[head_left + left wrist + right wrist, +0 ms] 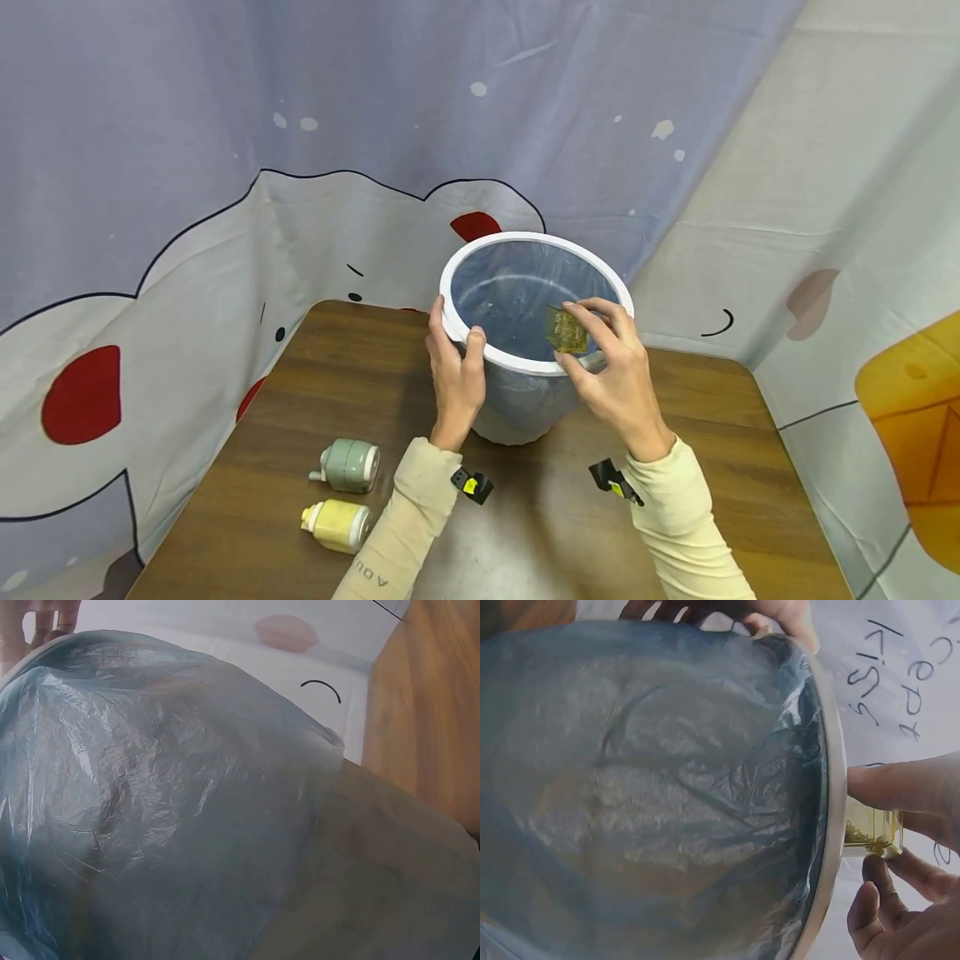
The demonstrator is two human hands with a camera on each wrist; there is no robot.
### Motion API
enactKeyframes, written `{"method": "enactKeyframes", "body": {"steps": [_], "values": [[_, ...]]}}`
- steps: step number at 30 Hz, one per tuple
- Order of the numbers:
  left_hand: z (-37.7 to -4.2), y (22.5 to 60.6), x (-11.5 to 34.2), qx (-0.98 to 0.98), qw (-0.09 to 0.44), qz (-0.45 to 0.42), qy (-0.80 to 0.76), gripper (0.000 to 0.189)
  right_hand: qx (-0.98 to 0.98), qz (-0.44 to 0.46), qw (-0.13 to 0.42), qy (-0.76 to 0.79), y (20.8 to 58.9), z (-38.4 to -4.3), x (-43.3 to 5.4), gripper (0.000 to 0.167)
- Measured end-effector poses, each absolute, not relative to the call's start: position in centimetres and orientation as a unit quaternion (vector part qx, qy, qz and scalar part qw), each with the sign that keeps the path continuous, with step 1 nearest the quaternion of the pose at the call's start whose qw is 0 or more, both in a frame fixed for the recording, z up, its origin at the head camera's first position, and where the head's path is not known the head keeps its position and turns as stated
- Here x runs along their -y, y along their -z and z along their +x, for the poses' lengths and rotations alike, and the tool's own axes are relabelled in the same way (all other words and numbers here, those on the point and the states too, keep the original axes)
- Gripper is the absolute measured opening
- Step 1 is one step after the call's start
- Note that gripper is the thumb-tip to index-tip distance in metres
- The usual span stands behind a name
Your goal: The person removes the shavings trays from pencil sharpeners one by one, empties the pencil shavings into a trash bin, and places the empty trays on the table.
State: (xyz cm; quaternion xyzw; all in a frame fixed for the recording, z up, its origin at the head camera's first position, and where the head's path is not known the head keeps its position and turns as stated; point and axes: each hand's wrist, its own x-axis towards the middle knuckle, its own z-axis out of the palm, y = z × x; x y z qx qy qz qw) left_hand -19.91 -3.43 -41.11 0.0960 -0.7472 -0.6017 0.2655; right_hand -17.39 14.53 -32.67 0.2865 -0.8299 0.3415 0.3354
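Observation:
A trash can (521,408) with a white rim and a thin bluish plastic liner stands on the wooden table. My left hand (457,383) grips the near left of its rim, thumb over the top and fingers along the outside. On the right, my right hand (618,379) pinches a small see-through yellow-green box (567,332) between thumb and fingers, over the can's mouth by the near right rim. Greenish bits show inside the box (870,829) in the right wrist view. Wrinkled liner on the can (165,787) fills most of the left wrist view.
Two small bottles lie on their sides at the table's left, a green one (348,465) and a yellow one (337,525). Behind the table (360,358) hangs a printed curtain (360,100), close along its back edge and both sides.

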Motion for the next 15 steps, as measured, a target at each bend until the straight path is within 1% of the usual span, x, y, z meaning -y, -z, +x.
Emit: {"method": "enactKeyframes", "body": {"steps": [7,15], "values": [[-19.9,41.11,3.44,0.748,0.273,0.097,0.597,0.064,0.83,0.326,0.344,-0.294,32.29,-17.57,-14.73,0.054],[-19.8,41.04,3.36,0.753,0.266,0.098,0.594,0.064,0.833,0.35,0.333,-0.27,31.94,-17.39,-15.1,0.053]]}}
